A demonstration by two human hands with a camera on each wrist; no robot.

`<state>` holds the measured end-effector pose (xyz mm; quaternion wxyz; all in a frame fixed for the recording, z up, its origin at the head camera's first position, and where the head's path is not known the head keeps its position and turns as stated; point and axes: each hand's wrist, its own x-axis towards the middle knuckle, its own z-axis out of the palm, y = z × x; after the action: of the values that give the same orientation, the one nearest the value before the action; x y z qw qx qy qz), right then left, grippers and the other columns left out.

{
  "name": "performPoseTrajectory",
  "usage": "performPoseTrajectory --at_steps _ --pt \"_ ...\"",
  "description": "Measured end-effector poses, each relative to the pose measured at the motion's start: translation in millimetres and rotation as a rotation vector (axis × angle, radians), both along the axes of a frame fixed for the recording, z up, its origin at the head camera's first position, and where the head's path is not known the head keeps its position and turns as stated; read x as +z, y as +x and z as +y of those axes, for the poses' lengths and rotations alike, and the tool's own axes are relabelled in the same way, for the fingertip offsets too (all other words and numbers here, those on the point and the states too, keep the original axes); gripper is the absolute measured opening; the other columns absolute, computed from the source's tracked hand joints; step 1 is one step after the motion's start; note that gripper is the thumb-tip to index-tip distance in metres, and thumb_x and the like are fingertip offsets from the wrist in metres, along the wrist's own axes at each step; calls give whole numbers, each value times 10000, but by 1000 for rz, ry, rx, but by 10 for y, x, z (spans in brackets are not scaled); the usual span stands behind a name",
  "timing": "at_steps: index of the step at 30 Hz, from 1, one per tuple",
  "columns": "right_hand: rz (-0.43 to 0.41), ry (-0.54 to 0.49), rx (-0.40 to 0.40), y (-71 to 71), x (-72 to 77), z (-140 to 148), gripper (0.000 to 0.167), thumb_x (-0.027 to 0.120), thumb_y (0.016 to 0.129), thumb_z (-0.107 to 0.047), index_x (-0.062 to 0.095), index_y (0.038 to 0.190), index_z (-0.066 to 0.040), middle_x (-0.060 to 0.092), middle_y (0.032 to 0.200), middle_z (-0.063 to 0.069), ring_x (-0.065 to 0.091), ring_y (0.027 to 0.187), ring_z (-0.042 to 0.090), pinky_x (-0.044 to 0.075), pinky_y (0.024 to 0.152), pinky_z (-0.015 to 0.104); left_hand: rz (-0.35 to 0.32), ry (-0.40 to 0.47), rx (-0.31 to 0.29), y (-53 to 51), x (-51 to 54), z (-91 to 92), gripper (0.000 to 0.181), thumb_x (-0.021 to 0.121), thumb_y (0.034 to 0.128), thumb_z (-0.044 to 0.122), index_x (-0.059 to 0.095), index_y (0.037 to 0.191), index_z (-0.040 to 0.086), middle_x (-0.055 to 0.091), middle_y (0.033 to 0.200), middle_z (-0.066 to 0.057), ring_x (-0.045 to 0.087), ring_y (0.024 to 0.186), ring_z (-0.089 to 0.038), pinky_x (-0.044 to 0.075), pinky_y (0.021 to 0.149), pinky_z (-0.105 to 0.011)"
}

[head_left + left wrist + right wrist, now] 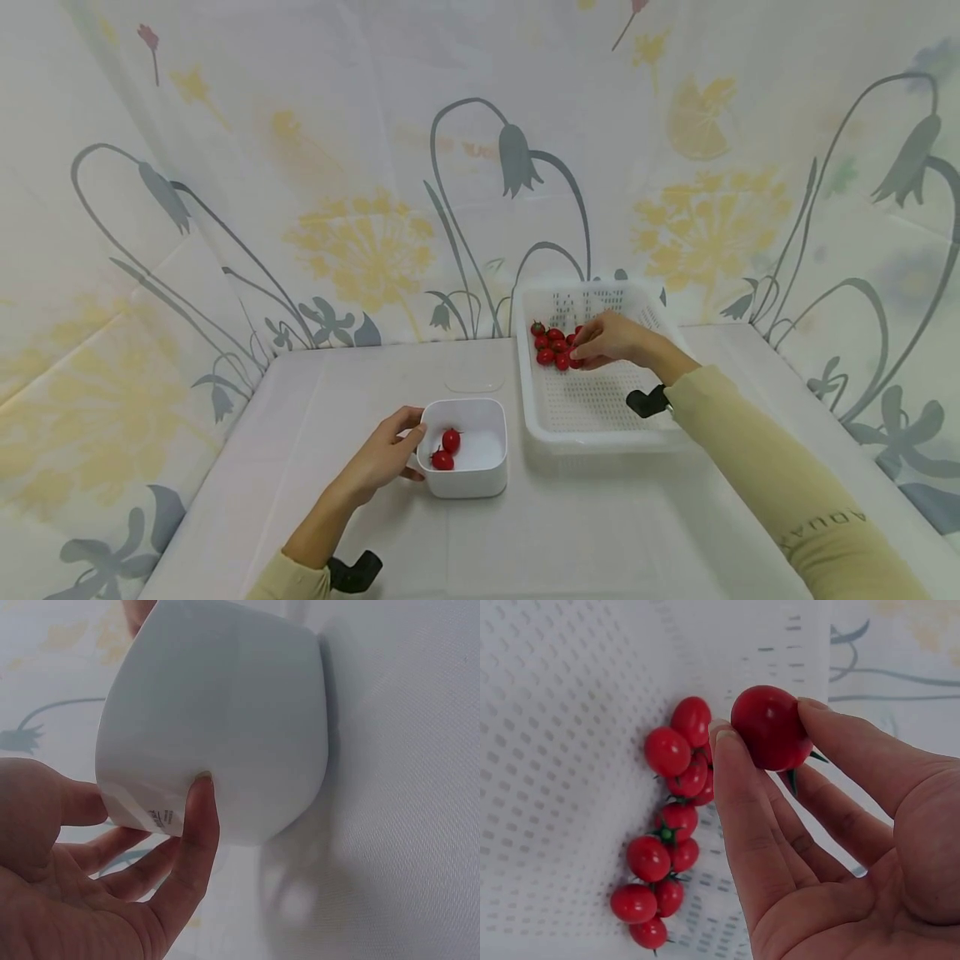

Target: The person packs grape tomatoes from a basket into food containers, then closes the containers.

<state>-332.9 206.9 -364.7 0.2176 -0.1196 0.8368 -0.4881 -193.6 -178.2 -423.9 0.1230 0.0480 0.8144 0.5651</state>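
A cherry tomato [771,727] with green sepals is pinched between the thumb and fingertips of my right hand [617,340]. In the right wrist view it is held up from a cluster of cherry tomatoes [649,857] lying in the white perforated basket [531,408]. My left hand [390,450] holds the left side of a square white container [468,483], thumb at the rim and fingers spread along the wall. Inside that container lie two cherry tomatoes [451,441]. In the left wrist view small dark print shows on the container's wall [225,697].
A white cloth [360,542] covers the table under the container and basket. Behind and at the sides hangs a flower-printed sheet [360,125]. The basket's raised walls stand around the right hand's work. Black wrist mounts [356,572] show at both sleeves.
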Motion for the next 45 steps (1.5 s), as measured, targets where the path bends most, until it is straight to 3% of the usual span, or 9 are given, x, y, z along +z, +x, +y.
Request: performPoseTrajectory --at_steps 7,14,20,28,37,45 --pt "44 20 20 108 39 -38 398 699 952 -48 570 1241 193 719 1047 225 749 881 276 612 879 420 2 1 -4 2 -4 -11 352 496 1083 159 515 1411 32 498 1464 -227 612 1107 -387 638 690 -415" --pt "67 41 35 178 106 -54 400 708 948 -63 580 1239 180 720 1043 227 741 812 191 620 855 395 6 1 -2 9 -6 -7 356 501 1082 163 514 1413 31 500 1461 -225 609 1122 -393 638 692 -416" --pt "89 54 50 231 174 -63 338 705 951 -73 619 1187 153 721 1025 214 746 896 300 625 833 368 4 -2 23 1 -11 14 343 516 1076 158 536 1399 43 523 1445 -201 621 1086 -358 636 671 -414" --pt "119 54 73 331 249 -82 315 702 956 -87 640 1176 130 715 1048 210 745 878 238 617 867 401 1 -5 25 3 -19 13 339 517 1075 155 539 1395 44 520 1452 -204 625 1087 -355 637 675 -414" --pt "142 47 77 429 221 -125 301 707 953 -95 656 1164 113 737 1003 178 740 852 248 618 865 431 6 -5 -5 6 -23 -3 348 497 1084 163 518 1407 34 500 1463 -227 619 1096 -377 637 688 -419" --pt "149 17 105 517 247 -197 290 706 953 -87 667 1165 107 737 1013 180 742 861 234 612 878 445 6 4 11 11 -12 10 342 510 1079 155 531 1398 35 518 1447 -207 620 1095 -371 637 682 -422"
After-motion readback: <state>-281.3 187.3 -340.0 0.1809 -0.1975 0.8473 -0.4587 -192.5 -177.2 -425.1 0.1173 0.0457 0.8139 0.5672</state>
